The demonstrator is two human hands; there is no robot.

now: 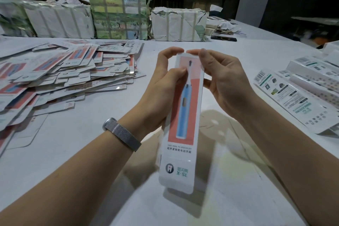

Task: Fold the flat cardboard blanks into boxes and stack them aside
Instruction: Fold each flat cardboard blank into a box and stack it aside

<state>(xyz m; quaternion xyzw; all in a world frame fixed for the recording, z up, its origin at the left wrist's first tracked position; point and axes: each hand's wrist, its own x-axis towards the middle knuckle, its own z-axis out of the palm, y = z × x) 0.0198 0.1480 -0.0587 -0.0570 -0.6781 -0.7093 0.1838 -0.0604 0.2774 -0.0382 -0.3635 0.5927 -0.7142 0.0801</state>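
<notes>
Both hands, left hand [165, 82] and right hand [222, 80], pinch the box [183, 115] at its far end above bare tabletop [73, 152], between flat blanks [55, 75] and folded boxes [302, 86].

flat blanks [55, 77] cut off left, box [183, 115] lettering blurred

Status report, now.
Both hands, left and right, grip the box at its far end. Flat blanks piled left. Nothing blocking.
</notes>
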